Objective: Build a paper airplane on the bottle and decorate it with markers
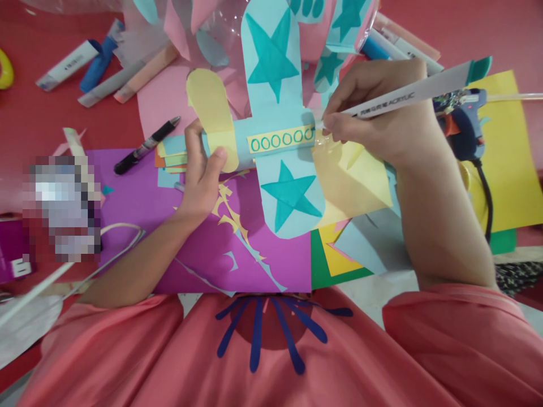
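A light blue paper airplane (275, 117) lies across the middle, with a teal star on each wing. Its tail end, where a yellow rounded paper piece (210, 96) crosses the body, is pinched by my left hand (201, 175). Along the body runs a pale yellow strip (259, 148) bearing a row of several green circles. My right hand (382, 113) grips a white acrylic marker (419, 93) with a green end. The marker's tip is at the strip's right end, beside the last circle; my fingers partly hide that area.
Purple paper (139, 226) with cut scraps lies beneath. A black pen (146, 145) and several markers (70, 63) are at the left. On the right, a blue glue gun (469, 127) with a cable rests by a yellow sheet (509, 158). More star-marked paper (345, 25) is behind.
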Demonstrator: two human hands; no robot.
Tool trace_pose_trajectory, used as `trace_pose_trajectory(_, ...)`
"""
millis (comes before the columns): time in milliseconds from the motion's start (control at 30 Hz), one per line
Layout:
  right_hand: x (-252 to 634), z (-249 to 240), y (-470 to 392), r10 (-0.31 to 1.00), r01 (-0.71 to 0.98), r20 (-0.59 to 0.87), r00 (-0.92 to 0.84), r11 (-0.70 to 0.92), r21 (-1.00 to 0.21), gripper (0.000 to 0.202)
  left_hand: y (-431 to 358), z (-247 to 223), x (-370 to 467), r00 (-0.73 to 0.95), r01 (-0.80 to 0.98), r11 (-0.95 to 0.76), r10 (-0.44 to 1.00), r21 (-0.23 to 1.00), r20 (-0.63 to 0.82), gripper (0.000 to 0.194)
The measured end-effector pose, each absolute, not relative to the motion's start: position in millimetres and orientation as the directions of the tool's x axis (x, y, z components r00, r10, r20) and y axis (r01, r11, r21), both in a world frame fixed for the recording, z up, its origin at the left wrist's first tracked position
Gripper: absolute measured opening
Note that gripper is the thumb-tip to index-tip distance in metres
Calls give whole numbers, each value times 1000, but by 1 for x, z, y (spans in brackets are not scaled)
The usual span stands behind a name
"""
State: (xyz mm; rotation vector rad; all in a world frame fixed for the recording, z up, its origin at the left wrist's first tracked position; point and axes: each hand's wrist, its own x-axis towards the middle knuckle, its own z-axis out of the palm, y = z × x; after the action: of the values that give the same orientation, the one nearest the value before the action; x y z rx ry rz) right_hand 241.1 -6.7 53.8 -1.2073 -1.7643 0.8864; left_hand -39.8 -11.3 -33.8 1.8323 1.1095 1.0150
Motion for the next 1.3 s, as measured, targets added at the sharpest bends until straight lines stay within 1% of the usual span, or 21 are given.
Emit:
trace_pose_trajectory(67,242,52,-6,945,367,235,-229,307,-878,16,-10,-37,-41,324,297,-363,908,883,265,53)
trace_pose_trajectory(167,244,50,-6,936,252,250,-249,312,-916,16,-9,-39,-41,309,287,-366,910,885,276,51)
trace_pose_trajectory(233,243,50,-8,941,178,268,-206,305,-935,22,-9,-37,-39,288,294,-363,916,884,280,48)
trace_pose_trajectory(300,240,53,-11,942,154,292,-166,318,-936,29,-9,-35,-37,296,294,-385,907,875,300,47)
trace_pose_trajectory(367,234,57,-14,933,176,315,-174,345,-922,32,-11,-34,-34,329,306,-420,889,855,319,48)
trace_pose_trajectory(467,224,64,-21,913,239,335,-232,387,-890,32,-14,-34,-32,368,326,-439,875,837,315,49)
trace_pose_trajectory(533,219,65,-25,913,297,303,-273,379,-876,27,-15,-34,-32,378,325,-434,874,840,305,51)
trace_pose_trajectory(600,215,64,-30,919,323,251,-305,348,-880,17,-16,-33,-32,377,328,-422,879,845,292,53)
trace_pose_trajectory(667,213,60,-33,925,313,206,-319,308,-898,11,-16,-32,-31,370,333,-410,885,849,282,53)
trace_pose_trajectory(767,210,52,-34,927,282,182,-327,279,-918,9,-16,-30,-30,357,335,-387,896,859,264,53)
trace_pose_trajectory(933,208,46,-33,922,273,228,-312,317,-908,10,-15,-29,-30,350,326,-360,905,874,242,54)
trace_pose_trajectory(1067,208,45,-34,933,317,200,-298,295,-901,19,-15,-29,-30,347,319,-347,908,882,232,54)
trace_pose_trajectory(1233,206,41,-34,930,375,228,-288,329,-867,14,-15,-31,-31,386,321,-438,870,840,306,51)
trace_pose_trajectory(1300,206,39,-34,933,415,219,-287,327,-849,14,-15,-32,-31,391,332,-445,867,832,308,50)
